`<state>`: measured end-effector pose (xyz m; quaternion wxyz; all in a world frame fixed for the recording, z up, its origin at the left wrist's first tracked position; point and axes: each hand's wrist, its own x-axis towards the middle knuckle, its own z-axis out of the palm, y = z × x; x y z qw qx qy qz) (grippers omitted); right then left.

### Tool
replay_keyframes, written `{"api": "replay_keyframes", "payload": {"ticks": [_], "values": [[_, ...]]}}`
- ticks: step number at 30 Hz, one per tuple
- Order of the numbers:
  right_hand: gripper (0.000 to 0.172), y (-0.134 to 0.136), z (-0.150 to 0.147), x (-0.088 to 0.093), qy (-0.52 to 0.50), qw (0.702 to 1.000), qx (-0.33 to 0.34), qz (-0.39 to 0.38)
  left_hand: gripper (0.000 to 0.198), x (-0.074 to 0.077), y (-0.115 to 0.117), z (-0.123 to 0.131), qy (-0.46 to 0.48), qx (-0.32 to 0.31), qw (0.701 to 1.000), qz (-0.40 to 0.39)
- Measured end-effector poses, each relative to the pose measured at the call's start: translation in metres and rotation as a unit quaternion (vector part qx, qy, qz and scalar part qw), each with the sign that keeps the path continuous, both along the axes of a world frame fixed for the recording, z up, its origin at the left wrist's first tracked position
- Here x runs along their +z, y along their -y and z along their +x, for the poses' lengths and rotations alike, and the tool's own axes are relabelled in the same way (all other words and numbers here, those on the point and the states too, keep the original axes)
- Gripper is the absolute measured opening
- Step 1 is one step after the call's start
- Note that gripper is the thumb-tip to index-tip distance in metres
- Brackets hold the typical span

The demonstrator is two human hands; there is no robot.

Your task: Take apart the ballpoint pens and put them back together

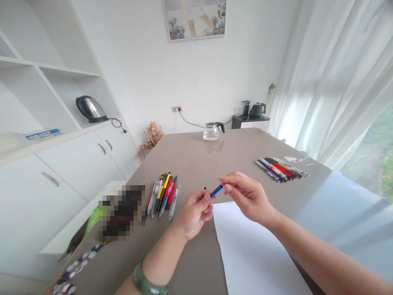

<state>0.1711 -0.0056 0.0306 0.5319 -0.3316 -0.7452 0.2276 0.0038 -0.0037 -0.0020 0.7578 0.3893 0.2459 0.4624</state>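
We log a home or small office; we cannot tell which. Home signs: picture (196,18), curtain (325,78), kettle (94,110), pot (211,133). Office signs: shelves (70,71), table (190,162), pens (166,192), paper (251,254).

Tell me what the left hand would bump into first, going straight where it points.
Probably the right hand: the blue tube in the left hand points at its fingers. Whether they already touch, I can't tell.
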Motion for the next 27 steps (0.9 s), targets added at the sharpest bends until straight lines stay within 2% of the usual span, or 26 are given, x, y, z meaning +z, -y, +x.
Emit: {"api": "replay_keyframes", "payload": {"ticks": [7, 19, 27], "values": [[0.017, 0.005, 0.001, 0.004, -0.122, 0.986, 0.064, -0.091, 0.016, 0.001, 0.001, -0.002, 0.028, 0.0, 1.0, -0.011], [0.015, 0.011, 0.001, 0.016, -0.067, 0.989, 0.125, -0.039, 0.014, -0.001, 0.0, -0.003, 0.013, -0.007, 1.0, 0.016], [0.01, 0.005, 0.001, 0.01, -0.084, 0.993, 0.059, -0.058, 0.014, -0.001, -0.003, -0.002, 0.022, 0.034, 0.999, 0.001]]}}
